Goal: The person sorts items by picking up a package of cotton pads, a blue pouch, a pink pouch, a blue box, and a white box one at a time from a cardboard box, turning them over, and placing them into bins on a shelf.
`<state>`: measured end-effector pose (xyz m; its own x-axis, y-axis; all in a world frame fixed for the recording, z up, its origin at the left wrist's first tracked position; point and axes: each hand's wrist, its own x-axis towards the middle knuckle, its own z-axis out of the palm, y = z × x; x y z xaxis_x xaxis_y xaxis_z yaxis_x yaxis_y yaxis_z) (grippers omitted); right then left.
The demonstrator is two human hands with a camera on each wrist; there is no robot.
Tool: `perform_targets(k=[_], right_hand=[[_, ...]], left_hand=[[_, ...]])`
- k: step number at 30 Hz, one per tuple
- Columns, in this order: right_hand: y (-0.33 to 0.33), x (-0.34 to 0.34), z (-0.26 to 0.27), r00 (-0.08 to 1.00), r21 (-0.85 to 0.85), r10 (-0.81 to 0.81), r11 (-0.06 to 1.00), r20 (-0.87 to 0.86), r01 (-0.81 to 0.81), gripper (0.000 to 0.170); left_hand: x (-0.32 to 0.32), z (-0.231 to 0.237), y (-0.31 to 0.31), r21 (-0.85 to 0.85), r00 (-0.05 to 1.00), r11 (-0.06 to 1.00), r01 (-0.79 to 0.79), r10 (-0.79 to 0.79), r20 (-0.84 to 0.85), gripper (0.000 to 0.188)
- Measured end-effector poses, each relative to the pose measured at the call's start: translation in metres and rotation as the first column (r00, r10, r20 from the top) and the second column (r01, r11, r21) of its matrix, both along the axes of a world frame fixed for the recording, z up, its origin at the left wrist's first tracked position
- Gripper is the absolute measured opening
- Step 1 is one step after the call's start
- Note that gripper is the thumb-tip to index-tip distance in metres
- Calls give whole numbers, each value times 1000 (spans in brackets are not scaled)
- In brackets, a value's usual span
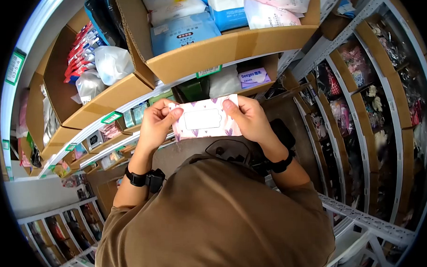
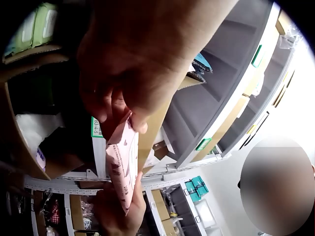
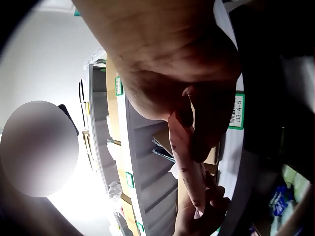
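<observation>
A pink-and-white soft packet with purple heart prints and a blank white label area is stretched between both hands in the head view. The left hand pinches its left end, thumb on top. At the right end, the right hand grips it the same way, fingers behind. Seen edge-on in the left wrist view, the packet runs from the left hand down to the right hand. The right wrist view shows the packet slim, below the right hand.
Just beyond the hands, a cardboard box of wipes packs sits on a shelf. Left of it stands another box with red packs and plastic-wrapped items. Shelves of bagged goods line the right side. A lower rack is at bottom left.
</observation>
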<state>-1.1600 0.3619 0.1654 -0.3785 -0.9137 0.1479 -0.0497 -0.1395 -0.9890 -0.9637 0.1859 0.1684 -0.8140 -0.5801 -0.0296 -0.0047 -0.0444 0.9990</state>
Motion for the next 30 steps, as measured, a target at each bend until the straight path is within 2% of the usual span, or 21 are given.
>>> perform_targets(k=[1, 2, 3, 5, 7, 9, 18, 21, 23, 28, 30], right_hand=[[-2, -1, -1, 998, -28, -40, 999, -41, 38, 33], [-6, -2, -10, 999, -37, -38, 999, -11, 37, 32], [-10, -1, -15, 1000, -35, -7, 999, -4, 7, 32], [-20, 5, -25, 990, -71, 19, 997, 138, -9, 30], [-32, 10, -39, 981, -50, 102, 994, 163, -95, 30], [-43, 22, -45, 965, -111, 114, 990, 234, -90, 30], [-96, 70, -47, 911, 8, 336, 938, 241, -348, 31], [-113, 96, -41, 860, 17, 413, 899, 298, -438, 29], [-123, 122, -18, 752, 8, 511, 825, 417, -565, 29], [-153, 180, -22, 727, 10, 611, 763, 313, -646, 30], [-165, 207, -26, 747, 100, 586, 762, 312, -640, 32]], left_hand=[[2, -6, -3, 28, 1000, 999, -19, 19, 6, 9], [-1, -9, 0, 52, 997, 996, -72, 74, -34, 12], [3, -16, -3, 9, 994, 994, -104, 105, -23, 17], [10, -15, 0, -41, 983, 983, -180, 179, -31, 21], [20, -10, 1, -38, 968, 968, -249, 248, -26, 21], [36, -11, -1, -82, 955, 951, -297, 297, -20, 20], [124, -21, -4, 50, 892, 895, -443, 446, -73, 16], [154, -23, -6, 66, 847, 851, -521, 525, -85, 17], [174, -21, -7, 84, 819, 829, -553, 560, -124, 19], [234, -33, -23, 70, 768, 778, -625, 628, -124, 24], [263, -41, -35, 80, 780, 787, -612, 617, -107, 23]])
